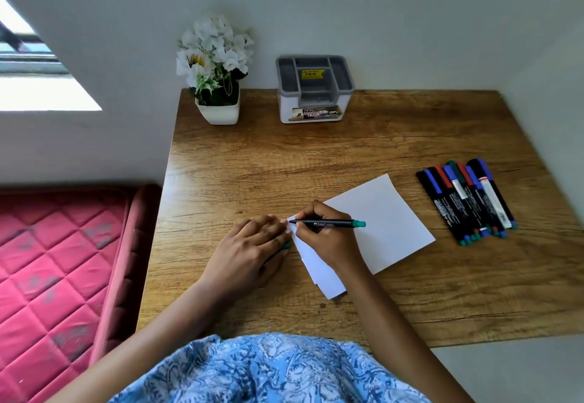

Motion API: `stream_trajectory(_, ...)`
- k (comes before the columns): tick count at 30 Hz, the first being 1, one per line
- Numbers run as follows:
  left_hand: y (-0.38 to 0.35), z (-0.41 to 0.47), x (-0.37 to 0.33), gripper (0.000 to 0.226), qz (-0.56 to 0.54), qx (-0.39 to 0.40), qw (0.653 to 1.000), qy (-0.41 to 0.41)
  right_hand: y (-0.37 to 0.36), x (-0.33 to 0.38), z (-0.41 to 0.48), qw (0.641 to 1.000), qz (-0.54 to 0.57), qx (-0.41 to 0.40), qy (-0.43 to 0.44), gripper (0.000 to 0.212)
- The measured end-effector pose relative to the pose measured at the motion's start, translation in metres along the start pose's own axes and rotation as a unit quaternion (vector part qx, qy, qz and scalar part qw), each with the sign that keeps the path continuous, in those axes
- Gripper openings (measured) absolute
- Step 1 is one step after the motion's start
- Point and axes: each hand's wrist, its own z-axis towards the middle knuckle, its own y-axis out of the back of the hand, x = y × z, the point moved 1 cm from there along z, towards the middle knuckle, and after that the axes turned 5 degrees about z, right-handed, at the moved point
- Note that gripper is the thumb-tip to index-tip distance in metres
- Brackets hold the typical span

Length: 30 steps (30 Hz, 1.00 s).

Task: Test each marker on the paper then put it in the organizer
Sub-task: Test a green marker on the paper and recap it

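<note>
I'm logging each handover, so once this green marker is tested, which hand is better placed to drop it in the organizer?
Probably the right hand: it grips the green marker, and the organizer stands behind it. The left hand lies flat, seemingly over the cap.

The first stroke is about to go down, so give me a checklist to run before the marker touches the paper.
1. Cap off: ok; the marker shows a bare tip, its green cap under the left hand.
2. Grip: ok; the right hand holds it like a pen.
3. Tip over the paper: ok, at its left corner.
4. Paper steadied: ok; left fingertips at its edge.
5. Ink flows: cannot tell; no mark visible.
6. Organizer free: ok; the slots look empty.
</note>
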Motion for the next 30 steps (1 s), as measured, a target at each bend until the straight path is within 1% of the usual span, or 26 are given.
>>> stream_trajectory(5, 0.0007, -0.0001, -0.0012, 0.037, 0.014, -0.008, 1.000, 0.005, -0.0012, -0.0008, -0.0005, 1.000, -0.007, 0.004, 0.004, 0.005)
stream_trajectory(9, 0.0001, -0.0007, -0.0010, 0.037, 0.010, 0.001, 1.000, 0.013, -0.0018, -0.0008, -0.0002, 1.000, -0.016, 0.004, 0.014, 0.005)
stream_trajectory(21, -0.0004, -0.0003, -0.0004, 0.038, 0.011, 0.007, 1.000, 0.015, -0.0013, -0.0029, -0.0003, 1.000, -0.003, 0.003, -0.015, 0.006)
stream_trajectory(23, -0.0002, -0.0003, -0.0002, 0.038, 0.012, 0.006, 1.000, 0.013, -0.0012, -0.0029, -0.0003, 1.000, -0.004, 0.007, -0.012, 0.003)
stream_trajectory(27, -0.0008, -0.0006, 0.0001, 0.037, 0.007, 0.008, 1.000, 0.019, 0.0000, -0.0016, -0.0018, 0.999, 0.012, -0.013, -0.028, 0.006)
stream_trajectory(30, -0.0007, -0.0002, -0.0001, 0.038, 0.006, 0.009, 1.000, 0.018, -0.0010, -0.0010, -0.0008, 0.999, 0.007, -0.012, -0.036, 0.006)
